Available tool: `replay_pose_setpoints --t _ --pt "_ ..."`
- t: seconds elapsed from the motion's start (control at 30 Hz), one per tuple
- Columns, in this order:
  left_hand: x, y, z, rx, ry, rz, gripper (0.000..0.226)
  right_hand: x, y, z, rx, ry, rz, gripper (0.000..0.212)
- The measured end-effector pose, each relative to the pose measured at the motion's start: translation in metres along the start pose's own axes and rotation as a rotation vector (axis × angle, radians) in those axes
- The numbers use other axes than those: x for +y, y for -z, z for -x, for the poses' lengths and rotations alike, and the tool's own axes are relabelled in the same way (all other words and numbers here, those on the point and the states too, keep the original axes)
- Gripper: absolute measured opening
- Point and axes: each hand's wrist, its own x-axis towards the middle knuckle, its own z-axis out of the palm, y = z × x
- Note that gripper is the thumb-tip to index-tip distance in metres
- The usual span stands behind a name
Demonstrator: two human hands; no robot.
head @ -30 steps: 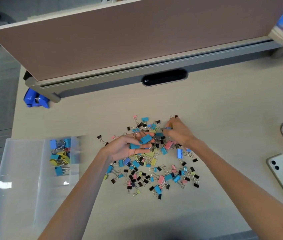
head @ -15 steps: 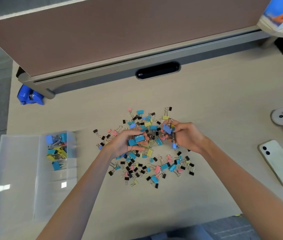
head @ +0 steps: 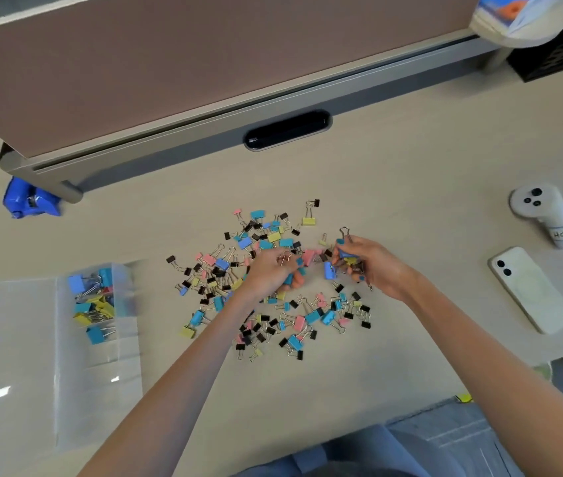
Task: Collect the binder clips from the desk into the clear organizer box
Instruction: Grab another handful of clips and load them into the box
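Pale beige worktop (head: 393,187) fills most of the view, backed by a brown partition panel (head: 169,63) along its far edge. At the left edge lies the clear organizer box (head: 15,339), open, its far compartment holding a small heap of blue, yellow and pink clips while the nearer compartments look bare. A white phone (head: 531,289) lies face down at the right, with a white controller (head: 541,215) just beyond it and a blue stapler-like object (head: 30,203) near the partition foot at the left. In the middle of the worktop spreads the pile of binder clips (head: 266,294), small folded-metal clips in blue, pink, yellow and black with silver wire handles, scattered loosely and overlapping. Both hands sit over the far half of that pile, well apart from the box. The left hand (head: 269,273) is curled around several clips, blue and pink bodies showing between its fingers. The right hand (head: 373,266) is clenched on a bunch of clips too, a blue one (head: 330,270) jutting from its fingertips and a wire handle sticking up.
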Motion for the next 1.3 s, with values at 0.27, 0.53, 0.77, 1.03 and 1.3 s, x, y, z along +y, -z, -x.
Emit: replay_pose_setpoints --t 0.27,0.53,0.77,1.03,1.3 --pt "0.016 -0.044 -0.003 0.13 -0.344 -0.892 0.046 0.022 0.025 0.019 0.202 -0.011 0.174 0.016" --pt "0.016 -0.059 -0.005 0.146 -0.45 -1.127 0.045 0.033 0.028 0.026 0.292 0.053 0.18 0.014" --pt "0.014 -0.042 0.0 0.164 -0.394 -1.031 0.041 0.033 0.019 0.015 0.383 0.115 0.532 0.018" --pt "-0.001 0.002 0.014 0.256 -0.213 -0.581 0.03 0.015 -0.008 -0.003 0.395 0.16 0.778 0.013" --pt "-0.036 0.054 0.048 0.295 -0.092 -0.172 0.025 0.014 -0.068 -0.025 0.239 0.205 0.741 0.022"
